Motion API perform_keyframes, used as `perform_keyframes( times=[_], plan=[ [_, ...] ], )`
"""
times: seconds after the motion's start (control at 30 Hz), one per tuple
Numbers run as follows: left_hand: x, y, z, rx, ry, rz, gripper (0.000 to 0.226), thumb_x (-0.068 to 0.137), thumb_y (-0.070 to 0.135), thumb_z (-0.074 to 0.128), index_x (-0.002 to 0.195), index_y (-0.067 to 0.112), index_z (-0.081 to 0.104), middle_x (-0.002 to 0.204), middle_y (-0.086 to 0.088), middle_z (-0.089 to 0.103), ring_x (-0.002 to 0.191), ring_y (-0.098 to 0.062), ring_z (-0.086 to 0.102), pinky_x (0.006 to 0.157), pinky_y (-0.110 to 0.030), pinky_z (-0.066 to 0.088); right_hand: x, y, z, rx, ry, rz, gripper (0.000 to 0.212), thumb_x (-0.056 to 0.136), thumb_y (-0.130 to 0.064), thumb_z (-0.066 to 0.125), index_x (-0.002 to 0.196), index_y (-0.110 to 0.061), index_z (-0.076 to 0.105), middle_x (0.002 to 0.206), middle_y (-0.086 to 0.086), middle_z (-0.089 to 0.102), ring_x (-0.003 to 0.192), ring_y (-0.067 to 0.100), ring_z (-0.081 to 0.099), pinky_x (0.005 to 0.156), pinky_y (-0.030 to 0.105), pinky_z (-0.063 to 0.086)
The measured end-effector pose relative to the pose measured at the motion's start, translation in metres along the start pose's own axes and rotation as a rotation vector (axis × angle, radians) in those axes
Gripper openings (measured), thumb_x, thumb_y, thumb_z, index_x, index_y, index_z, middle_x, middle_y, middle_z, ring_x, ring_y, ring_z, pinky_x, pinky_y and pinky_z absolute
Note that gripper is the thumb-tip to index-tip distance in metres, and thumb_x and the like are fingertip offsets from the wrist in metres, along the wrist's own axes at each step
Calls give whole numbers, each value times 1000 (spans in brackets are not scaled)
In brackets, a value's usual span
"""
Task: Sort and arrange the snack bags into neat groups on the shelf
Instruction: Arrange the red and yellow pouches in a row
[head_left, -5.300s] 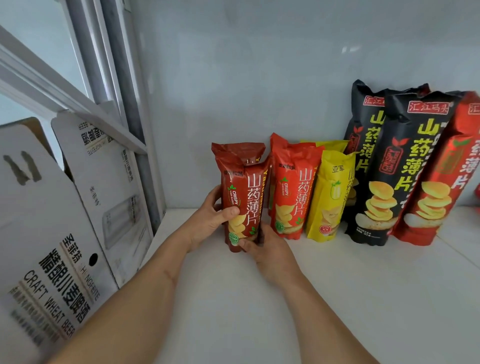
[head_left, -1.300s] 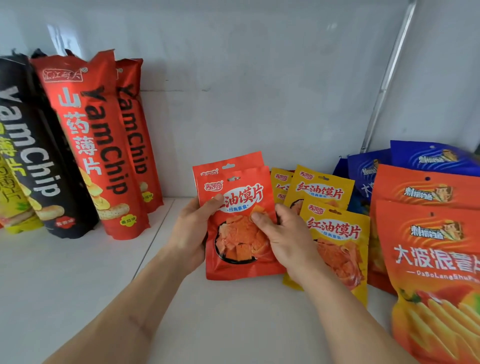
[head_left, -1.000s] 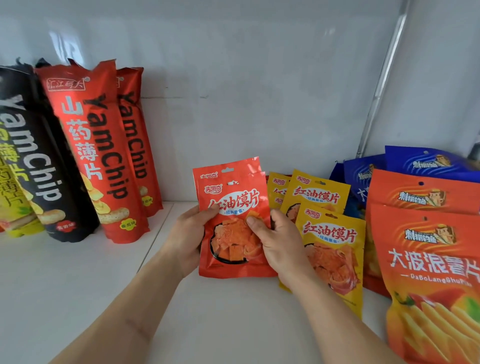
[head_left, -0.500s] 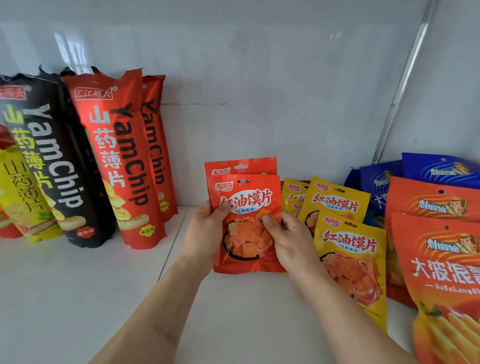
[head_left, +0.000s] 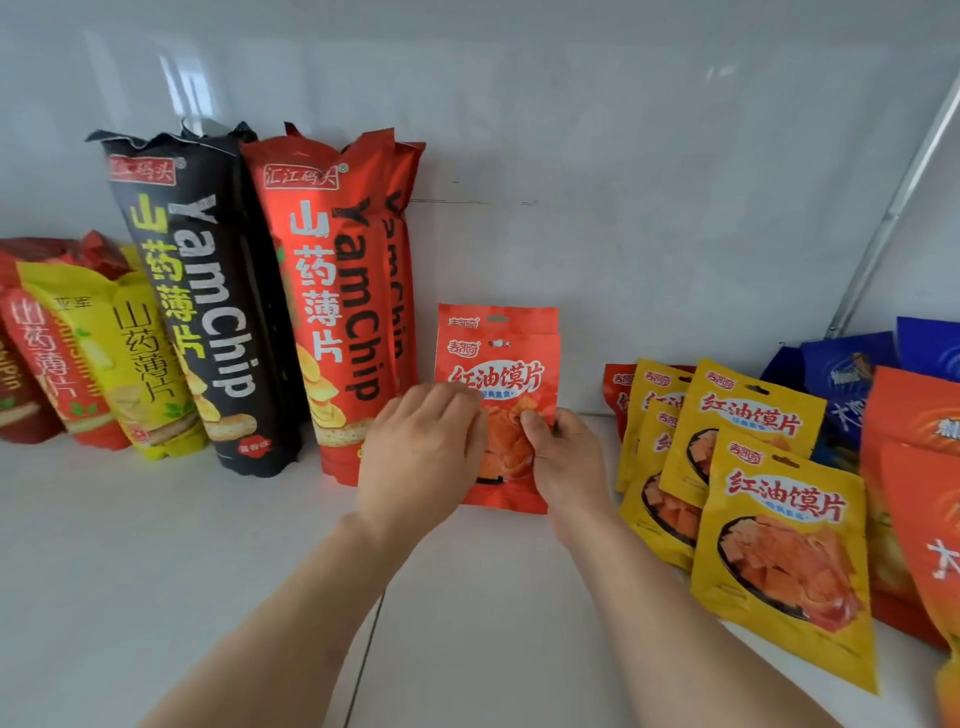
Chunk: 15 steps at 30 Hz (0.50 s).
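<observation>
Placement step in hand: left hand (head_left: 421, 457) and right hand (head_left: 563, 460) both grip the two stacked flat orange-red foil snack pouches (head_left: 501, 364), upright on the white shelf (head_left: 156, 545) beside the tall red yam-chip bag (head_left: 332, 301); next, I judge, release without toppling.

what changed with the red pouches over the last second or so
Both hands carried the red pouches leftward, away from the yellow pouches, so they now stand beside the tall red YamChip bags. The left hand now lies over the front; the right hand keeps its pinch. The other bags stayed put.
</observation>
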<state>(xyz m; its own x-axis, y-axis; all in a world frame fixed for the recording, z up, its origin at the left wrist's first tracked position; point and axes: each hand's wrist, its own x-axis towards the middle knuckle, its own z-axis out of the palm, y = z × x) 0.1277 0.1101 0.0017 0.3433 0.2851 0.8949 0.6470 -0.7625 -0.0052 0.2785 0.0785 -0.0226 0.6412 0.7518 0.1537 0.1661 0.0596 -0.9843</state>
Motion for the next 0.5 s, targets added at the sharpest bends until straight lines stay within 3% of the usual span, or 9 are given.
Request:
perform_keyframes(
  times=[0.17,0.33,0.5],
  plan=[
    [-17,-15,10,28,-101,135,18,94,20,58,85,12,71,83,-1,71,76,-24,67,62,-36,51,5,-1,18,-43,-4,40,18,98,-38,55,93,-22,64,91,-7,68,87,15,66,80,33,53],
    [-24,-22,15,23,-149,64,20,93,24,58,86,13,72,82,-1,72,76,-24,68,62,-36,54,11,3,32,-53,6,68,18,98,-34,56,85,-24,62,89,-4,69,85,17,67,76,31,53],
    [-26,-22,18,-15,-164,1,23,95,26,54,84,14,70,79,0,68,71,-24,64,59,-36,53,18,1,41,-193,20,31,20,100,-35,51,98,-17,60,91,-5,63,85,16,60,63,18,39]
  ],
)
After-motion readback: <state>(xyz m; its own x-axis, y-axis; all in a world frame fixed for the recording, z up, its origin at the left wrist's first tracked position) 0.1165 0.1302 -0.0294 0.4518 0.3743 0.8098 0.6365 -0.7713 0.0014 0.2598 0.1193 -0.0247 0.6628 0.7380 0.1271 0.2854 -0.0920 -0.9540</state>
